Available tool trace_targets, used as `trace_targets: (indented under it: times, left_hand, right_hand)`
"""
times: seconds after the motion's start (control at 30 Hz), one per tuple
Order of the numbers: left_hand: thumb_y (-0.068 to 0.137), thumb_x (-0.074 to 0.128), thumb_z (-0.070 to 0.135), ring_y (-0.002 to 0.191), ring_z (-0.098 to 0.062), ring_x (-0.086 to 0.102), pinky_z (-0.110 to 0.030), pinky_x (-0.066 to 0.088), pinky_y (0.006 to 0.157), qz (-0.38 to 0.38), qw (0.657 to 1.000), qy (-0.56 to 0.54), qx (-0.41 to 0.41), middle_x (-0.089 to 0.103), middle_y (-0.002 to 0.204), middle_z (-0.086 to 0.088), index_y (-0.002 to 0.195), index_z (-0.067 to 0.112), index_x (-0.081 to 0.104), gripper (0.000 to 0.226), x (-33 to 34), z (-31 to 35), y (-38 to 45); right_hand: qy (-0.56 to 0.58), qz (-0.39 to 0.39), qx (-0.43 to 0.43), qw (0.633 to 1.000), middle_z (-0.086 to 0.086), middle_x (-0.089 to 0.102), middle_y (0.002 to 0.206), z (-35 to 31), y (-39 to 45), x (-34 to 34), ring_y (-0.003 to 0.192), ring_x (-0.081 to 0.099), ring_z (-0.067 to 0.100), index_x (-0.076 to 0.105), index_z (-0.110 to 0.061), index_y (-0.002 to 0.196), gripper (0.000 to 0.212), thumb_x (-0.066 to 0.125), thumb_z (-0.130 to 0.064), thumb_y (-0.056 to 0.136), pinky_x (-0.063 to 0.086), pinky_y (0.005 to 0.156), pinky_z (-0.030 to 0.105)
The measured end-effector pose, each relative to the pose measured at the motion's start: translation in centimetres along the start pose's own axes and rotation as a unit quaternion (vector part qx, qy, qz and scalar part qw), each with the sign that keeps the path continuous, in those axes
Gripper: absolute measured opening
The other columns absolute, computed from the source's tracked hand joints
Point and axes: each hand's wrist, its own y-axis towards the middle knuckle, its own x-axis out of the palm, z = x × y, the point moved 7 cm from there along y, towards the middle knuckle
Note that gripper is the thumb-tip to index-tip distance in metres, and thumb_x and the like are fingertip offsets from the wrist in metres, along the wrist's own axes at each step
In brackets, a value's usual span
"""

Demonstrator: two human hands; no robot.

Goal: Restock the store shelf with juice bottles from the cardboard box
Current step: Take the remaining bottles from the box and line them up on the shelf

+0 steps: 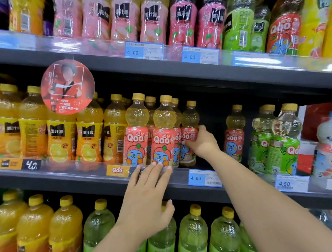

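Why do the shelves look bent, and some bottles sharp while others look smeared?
In the head view, the wide-angle lens bows the middle shelf and tilts it; the pink Qoo bottles near the centre and the right hand on one are fairly sharp; the top-left bottles and bottom-right corner smear; glare streaks the clear price strips; the shelf backs sit in deep shadow.

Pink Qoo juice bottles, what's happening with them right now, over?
Right hand grips a pink-labelled, yellow-capped Qoo bottle on the middle shelf. Left hand open, fingertips touching the front pink-labelled Qoo bottle. Nothing in the way.
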Motion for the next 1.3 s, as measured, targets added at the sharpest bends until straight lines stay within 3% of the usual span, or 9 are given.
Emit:
trace_targets:
  times: [0.2,0.33,0.4,0.63,0.73,1.03,1.3]
  left_hand:
    - [0.072,0.055,0.047,0.131,-0.021,0.043,-0.045,0.023,0.109,-0.010,1.000,0.000,-0.006,0.052,0.137,-0.002,0.140,0.019,0.046,0.074,0.3,-0.1,-0.2]
    - [0.073,0.052,0.048,0.132,-0.021,0.042,-0.046,0.024,0.109,-0.016,1.000,0.004,-0.008,0.051,0.138,-0.003,0.141,0.019,0.045,0.074,0.5,-0.1,-0.1]
    - [0.073,0.051,0.048,0.132,-0.022,0.043,-0.047,0.024,0.109,-0.014,1.000,0.004,-0.009,0.052,0.138,-0.004,0.140,0.018,0.045,0.074,0.6,0.0,-0.1]
    - [0.073,0.051,0.047,0.133,-0.022,0.040,-0.046,0.023,0.110,-0.016,1.000,0.004,-0.010,0.049,0.141,-0.004,0.142,0.019,0.043,0.075,0.8,0.0,-0.2]
    - [0.073,0.052,0.047,0.134,-0.021,0.040,-0.047,0.022,0.111,-0.012,1.000,0.003,-0.010,0.049,0.141,-0.004,0.142,0.019,0.042,0.076,0.9,0.0,-0.2]
    - [0.072,0.050,0.045,0.133,-0.024,0.040,-0.049,0.024,0.110,0.004,1.000,0.008,-0.010,0.049,0.140,-0.008,0.142,0.016,0.044,0.076,1.1,0.2,-0.2]
    - [0.071,0.050,0.046,0.133,-0.025,0.041,-0.049,0.023,0.110,-0.012,1.000,0.022,-0.015,0.050,0.139,-0.008,0.141,0.015,0.044,0.076,0.5,0.4,-0.2]
  right_hand:
    - [0.000,-0.014,0.003,1.000,0.010,0.057,0.130,1.6,-0.3,-0.3,0.115,0.058,0.029,0.027,-0.014,0.145,0.073,0.064,-0.038,0.087,0.048,0.085,0.035]
    - [-0.081,0.198,-0.001,0.977,0.020,0.052,0.128,3.2,-0.8,-6.7,0.118,0.049,0.037,0.045,-0.003,0.130,0.055,0.063,-0.031,0.087,0.043,0.092,0.039]
    - [-0.097,0.245,0.021,0.964,0.024,0.048,0.125,4.6,-0.8,-8.9,0.117,0.046,0.041,0.045,0.002,0.121,0.054,0.067,-0.029,0.083,0.040,0.095,0.042]
    - [-0.055,0.142,0.081,0.985,0.025,0.031,0.146,7.1,1.1,-8.2,0.132,0.038,0.040,0.013,0.001,0.147,0.097,0.073,-0.035,0.080,0.036,0.104,0.041]
    - [-0.027,0.116,0.121,0.985,0.027,0.037,0.142,8.3,1.9,-7.7,0.130,0.041,0.040,0.002,0.001,0.149,0.103,0.072,-0.034,0.082,0.036,0.105,0.040]
    - [-0.102,0.107,0.122,0.981,0.030,0.037,0.136,8.1,1.5,-7.5,0.123,0.045,0.041,0.031,0.005,0.132,0.064,0.065,-0.026,0.088,0.039,0.100,0.039]
    - [-0.071,0.076,0.021,0.994,0.022,0.054,0.121,5.2,-2.5,-7.7,0.108,0.056,0.037,0.042,-0.003,0.122,0.057,0.072,-0.029,0.081,0.047,0.085,0.038]
